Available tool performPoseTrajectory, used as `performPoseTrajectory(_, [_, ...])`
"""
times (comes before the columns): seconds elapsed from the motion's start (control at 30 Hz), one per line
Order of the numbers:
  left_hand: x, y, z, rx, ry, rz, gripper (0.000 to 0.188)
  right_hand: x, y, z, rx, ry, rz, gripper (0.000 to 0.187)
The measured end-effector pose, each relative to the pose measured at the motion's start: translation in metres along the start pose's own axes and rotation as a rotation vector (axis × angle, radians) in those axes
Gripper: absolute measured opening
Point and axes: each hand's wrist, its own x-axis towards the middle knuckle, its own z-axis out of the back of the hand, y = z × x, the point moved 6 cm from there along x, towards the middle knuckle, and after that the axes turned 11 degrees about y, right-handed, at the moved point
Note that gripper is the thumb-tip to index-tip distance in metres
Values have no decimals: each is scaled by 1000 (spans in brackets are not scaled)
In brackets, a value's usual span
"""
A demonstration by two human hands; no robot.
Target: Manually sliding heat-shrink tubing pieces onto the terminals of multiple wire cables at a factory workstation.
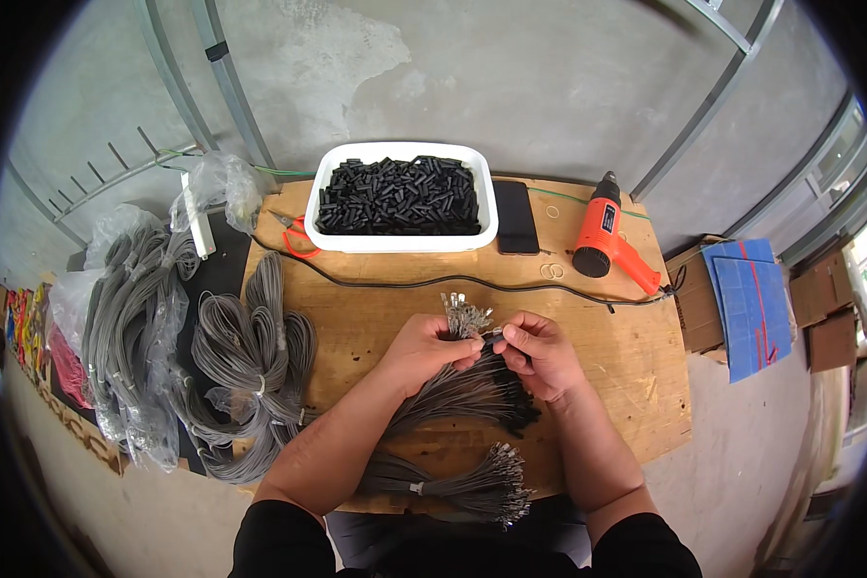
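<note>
Over the wooden surface point(636, 385), between my left hand point(428, 349) and right hand point(543, 356), I have a small black sleeve point(494, 338), its long axis roughly left to right. My right fingers pinch it; my left ones close around thin grey wires point(467, 322), whose shiny metal ends point(456, 300) point away from me. Beyond, black tubes point(400, 197) fill a white tub point(405, 244).

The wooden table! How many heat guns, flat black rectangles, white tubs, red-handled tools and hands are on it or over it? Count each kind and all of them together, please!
Heat gun: 1
Flat black rectangle, maybe a phone: 1
White tub: 1
Red-handled tool: 1
Hands, the left hand and the right hand: 2
Total: 6
</note>
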Motion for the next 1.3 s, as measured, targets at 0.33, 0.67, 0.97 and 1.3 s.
performPoseTrajectory(0.33, [1, 3, 3, 64, -38, -30, 16, -7, 22, 4, -149, -120, 113, 12])
performPoseTrajectory(0.67, [3, 0, 3, 274, -36, -105, 18, -10, 24, -8, -591, -137, 206, 8])
performPoseTrajectory(0.97, [5, 2, 3, 262, -27, -102, 19, -12, 28, -14, -828, -148, 266, 6])
performPoseTrajectory(1.3, [6, 4, 6, 377, -54, -112, 19, -5, 22, 20, 137, 24, 132, 22])
